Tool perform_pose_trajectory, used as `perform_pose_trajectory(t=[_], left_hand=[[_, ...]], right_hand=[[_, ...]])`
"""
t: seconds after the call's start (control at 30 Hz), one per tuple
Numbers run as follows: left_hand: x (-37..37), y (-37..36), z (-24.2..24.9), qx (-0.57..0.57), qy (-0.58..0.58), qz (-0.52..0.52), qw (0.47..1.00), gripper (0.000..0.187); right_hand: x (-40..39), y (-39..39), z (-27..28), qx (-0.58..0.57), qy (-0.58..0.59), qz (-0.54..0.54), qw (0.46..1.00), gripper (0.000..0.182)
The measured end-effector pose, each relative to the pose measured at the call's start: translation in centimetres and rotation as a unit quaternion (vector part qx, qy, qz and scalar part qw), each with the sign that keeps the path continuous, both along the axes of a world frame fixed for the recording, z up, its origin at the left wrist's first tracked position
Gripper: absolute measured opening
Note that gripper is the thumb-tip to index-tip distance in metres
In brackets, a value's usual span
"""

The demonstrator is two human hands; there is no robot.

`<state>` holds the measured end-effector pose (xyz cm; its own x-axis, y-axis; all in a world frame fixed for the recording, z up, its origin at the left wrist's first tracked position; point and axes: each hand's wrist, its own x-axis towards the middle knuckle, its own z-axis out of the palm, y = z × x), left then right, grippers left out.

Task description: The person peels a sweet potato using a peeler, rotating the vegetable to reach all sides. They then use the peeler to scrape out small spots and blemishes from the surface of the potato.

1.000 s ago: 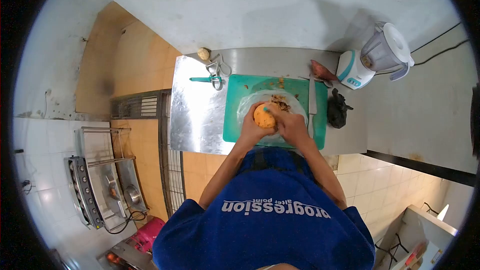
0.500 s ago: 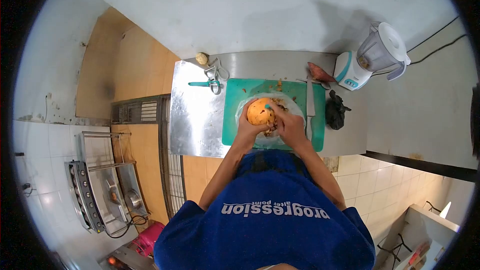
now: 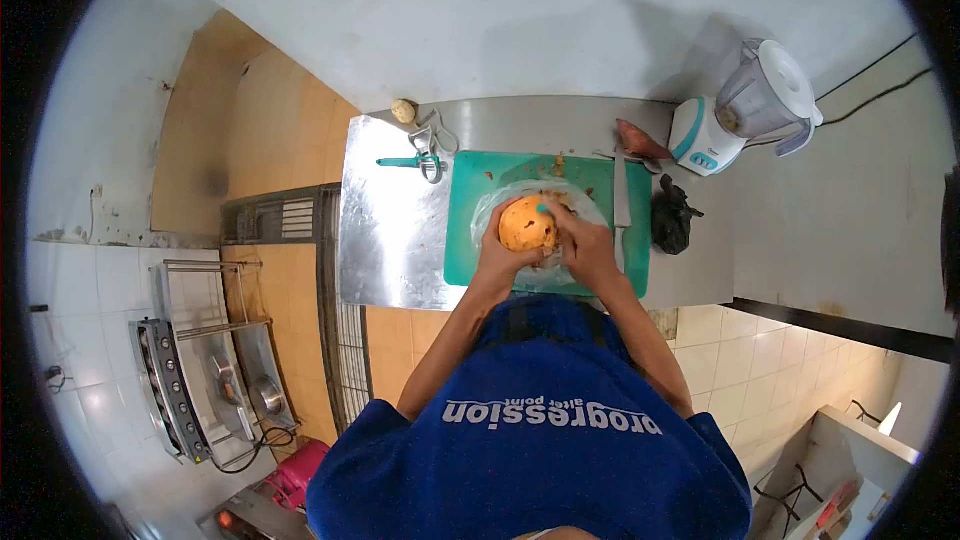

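Note:
My left hand (image 3: 497, 258) is wrapped around a large, peeled orange sweet potato (image 3: 525, 225) with a few dark pits in its surface. In my right hand (image 3: 588, 248) is a small teal-handled tool (image 3: 543, 208), held against the upper right of the sweet potato; its working end is too small to make out. Beneath both hands lies a clear plastic bag (image 3: 485, 208) with dark peel scraps on it. The bag rests on a green cutting board (image 3: 463, 240), where more bits of peel are scattered near the far edge.
A large knife (image 3: 621, 195) lies along the board's right side. Past it are a reddish sweet potato (image 3: 640, 142), a black plastic bag (image 3: 673, 215) and a white blender (image 3: 705, 140). At the left are a teal-handled utensil (image 3: 400, 162) and a pale round lump (image 3: 403, 111) on the steel table (image 3: 390, 240).
The sweet potato has turned slightly in my left hand, bringing a dark pit into clearer view. My right hand has shifted a little to the right with the teal-handled tool.

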<state>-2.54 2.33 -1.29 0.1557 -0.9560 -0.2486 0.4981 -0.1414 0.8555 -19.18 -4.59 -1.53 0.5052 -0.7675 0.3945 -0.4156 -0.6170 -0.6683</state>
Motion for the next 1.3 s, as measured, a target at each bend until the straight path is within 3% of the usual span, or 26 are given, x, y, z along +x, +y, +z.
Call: perform_pose_trajectory(t=[0.13, 0.23, 0.33, 0.53, 0.63, 0.67, 0.77, 0.87, 0.93, 1.0, 1.1, 1.17, 1.23, 1.3], left_hand=[[1.0, -0.9, -0.2, 0.007, -0.006, -0.002, 1.0, 0.092], [0.6, 0.2, -0.2, 0.016, 0.0, -0.008, 1.0, 0.092], [-0.1, -0.1, 0.4, 0.002, -0.014, -0.019, 1.0, 0.089], [-0.2, -0.2, 0.1, -0.032, -0.082, -0.031, 0.996, 0.09], [0.3, -1.1, 0.5, -0.025, -0.12, -0.036, 0.992, 0.089], [0.5, -0.9, 0.6, -0.024, -0.159, -0.036, 0.986, 0.089], [0.5, -0.5, -0.4, -0.034, -0.125, -0.038, 0.991, 0.093], [0.7, -0.4, -0.6, -0.051, -0.172, -0.017, 0.984, 0.091], [1.5, -0.4, -0.4, -0.05, -0.203, -0.017, 0.978, 0.09], [1.5, -0.8, -0.4, -0.053, -0.23, -0.019, 0.972, 0.089], [1.0, -0.3, -0.3, -0.053, -0.181, -0.019, 0.982, 0.087], [0.8, -0.2, -0.5, -0.068, -0.272, -0.023, 0.96, 0.085], [1.4, -0.2, -0.8, -0.058, -0.282, -0.026, 0.957, 0.085], [1.3, -0.9, -0.9, -0.053, -0.287, -0.03, 0.956, 0.086]], right_hand=[[0.1, 0.8, -0.3, -0.018, 0.0, 0.065, 0.998, 0.058], [0.1, -0.1, -0.4, -0.003, 0.023, 0.018, 1.0, 0.058], [-0.2, -1.0, -0.3, 0.084, 0.063, -0.026, 0.994, 0.058], [-0.6, -0.3, 0.5, 0.084, -0.017, -0.035, 0.996, 0.057], [-0.2, 0.7, 0.8, 0.008, 0.018, 0.041, 0.999, 0.058], [-0.2, 0.9, 0.7, 0.011, 0.017, 0.036, 0.999, 0.058], [-0.3, 0.2, 0.1, 0.071, 0.059, 0.007, 0.996, 0.056], [0.5, 0.0, -0.3, 0.046, -0.014, -0.004, 0.999, 0.059], [0.7, 1.2, 0.2, 0.012, 0.045, 0.058, 0.997, 0.058], [1.0, 0.6, 0.6, 0.01, 0.04, 0.031, 0.999, 0.057], [0.7, -0.6, 1.1, 0.026, 0.048, 0.003, 0.999, 0.057], [1.0, -0.5, 1.0, 0.04, 0.057, -0.003, 0.998, 0.057], [1.1, 0.9, 0.8, -0.037, 0.079, 0.062, 0.994, 0.057], [1.1, 0.2, 0.8, -0.024, 0.082, 0.033, 0.996, 0.058]])
